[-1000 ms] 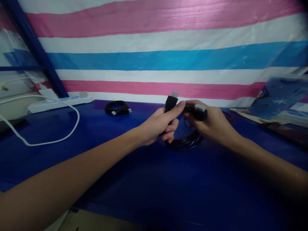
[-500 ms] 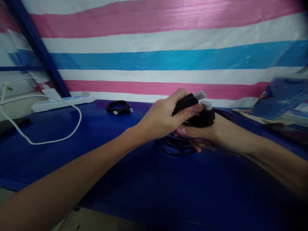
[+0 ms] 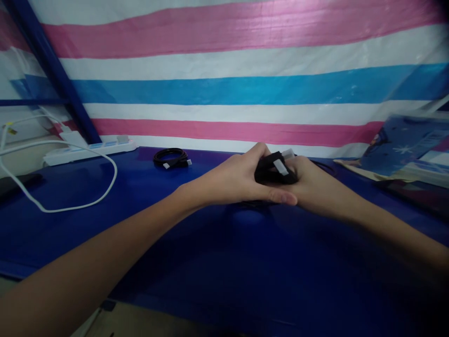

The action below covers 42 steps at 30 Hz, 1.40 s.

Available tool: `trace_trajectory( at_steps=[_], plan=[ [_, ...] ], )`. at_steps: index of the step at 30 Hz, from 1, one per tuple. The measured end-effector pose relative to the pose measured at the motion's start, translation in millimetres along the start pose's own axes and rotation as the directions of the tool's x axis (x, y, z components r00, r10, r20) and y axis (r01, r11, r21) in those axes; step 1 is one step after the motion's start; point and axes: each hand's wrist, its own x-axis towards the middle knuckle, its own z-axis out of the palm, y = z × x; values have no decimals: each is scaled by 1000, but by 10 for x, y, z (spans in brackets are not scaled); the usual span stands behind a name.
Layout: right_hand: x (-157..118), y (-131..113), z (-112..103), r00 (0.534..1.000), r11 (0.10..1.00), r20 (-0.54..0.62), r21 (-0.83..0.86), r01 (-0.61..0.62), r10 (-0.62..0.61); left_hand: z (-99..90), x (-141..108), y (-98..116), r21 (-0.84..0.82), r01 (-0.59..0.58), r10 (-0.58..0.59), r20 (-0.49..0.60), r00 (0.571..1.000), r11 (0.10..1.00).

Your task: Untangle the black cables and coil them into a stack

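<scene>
Both hands are together over the blue table (image 3: 224,252), on a coiled black cable (image 3: 268,173) with two thick black plugs tipped in pale grey or white. My left hand (image 3: 242,180) is wrapped round it from the left, its thumb stretched below the plugs. From the right, my right hand (image 3: 308,182) is closed on the same cable; most of its fingers are hidden behind the plugs and my left hand. Part of the coil shows dark beneath the hands. A second coiled black cable (image 3: 170,157), also with two pale-tipped plugs, lies on the table to the left.
A white power strip (image 3: 94,150) with a plugged-in charger stands at the back left, and a looped white cord (image 3: 114,175) runs from there. At far left lies a dark flat object (image 3: 19,182). Blue printed packaging (image 3: 396,145) is at right, before a striped sheet (image 3: 224,89).
My hands have turned and closed together round the cable, lowering the plugs slightly. The plug tips now point differently, and less of the coil shows below. The second cable stays put.
</scene>
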Motion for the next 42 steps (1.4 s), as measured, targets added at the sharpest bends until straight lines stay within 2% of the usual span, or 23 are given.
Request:
trace_trajectory(
  at_steps=[2, 4, 7, 9, 10, 12, 14, 17, 19, 21, 23, 25, 28, 30, 32, 34, 37, 39, 42],
  plan=[
    [-11, -7, 15, 998, 990, 40, -135, -33, 39, -26, 8, 13, -6, 9, -9, 43, 999, 1000],
    [-24, -9, 52, 999, 985, 42, -170, -9, 16, -73, 5, 17, -8, 10, -9, 67, 998, 1000],
    [-32, 9, 126, 989, 988, -89, -114, 103, -114, -144, -17, 6, -8, 9, -8, 75, 997, 1000],
    [-26, 29, 166, 957, 979, -211, -87, 184, -198, -157, -31, -6, -31, 4, -2, 71, 997, 1000],
    [-21, 37, 180, 945, 975, -241, -72, 211, -222, -150, -37, -12, -53, 6, -2, 68, 998, 999],
    [-13, 44, 197, 944, 970, -225, -13, 243, -239, -118, -40, -21, -118, 22, -14, 69, 998, 993],
    [-12, 34, 206, 954, 968, -195, 61, 242, -227, -79, -35, -32, -182, 32, -24, 50, 998, 983],
    [-23, 5, 219, 959, 970, -230, 137, 203, -169, -46, -20, -64, -204, -1, -12, -61, 998, 979],
    [-30, -8, 225, 966, 970, -240, 198, 143, -94, -43, -13, -99, -223, -22, -9, -135, 991, 975],
    [-32, -13, 216, 969, 945, -248, 315, 86, -5, -43, -14, -139, -301, -14, -33, -151, 988, 954],
    [-30, -11, 184, 969, 887, -239, 459, 52, 67, -39, -24, -167, -443, 35, -70, -63, 996, 896],
    [-28, -5, 131, 971, 829, -214, 558, 33, 105, -29, -46, -162, -598, 123, -64, 119, 991, 792],
    [-29, 8, 47, 987, 790, -106, 612, -30, 119, -4, -84, -85, -733, 284, 20, 376, 926, 618],
    [-30, 19, 12, 993, 783, -59, 620, -44, 102, 24, -91, -26, -762, 333, 8, 406, 914, 555],
    [-31, 33, 8, 994, 790, -59, 612, -36, 91, 65, -70, -9, -777, 297, -81, 305, 949, 555],
    [-30, 51, 35, 993, 806, -68, 590, -39, 98, 112, -29, -50, -775, 204, -186, 113, 976, 598],
    [-22, 90, 90, 991, 836, -25, 541, -95, 129, 159, 29, -158, -740, 113, -291, -116, 950, 663],
    [-7, 131, 104, 990, 838, 9, 530, -127, 144, 151, 49, -200, -731, 90, -310, -172, 935, 677],
    [34, 215, 98, 987, 805, -43, 585, -99, 153, 87, 60, -185, -780, 11, -326, -249, 912, 626]
  ],
)
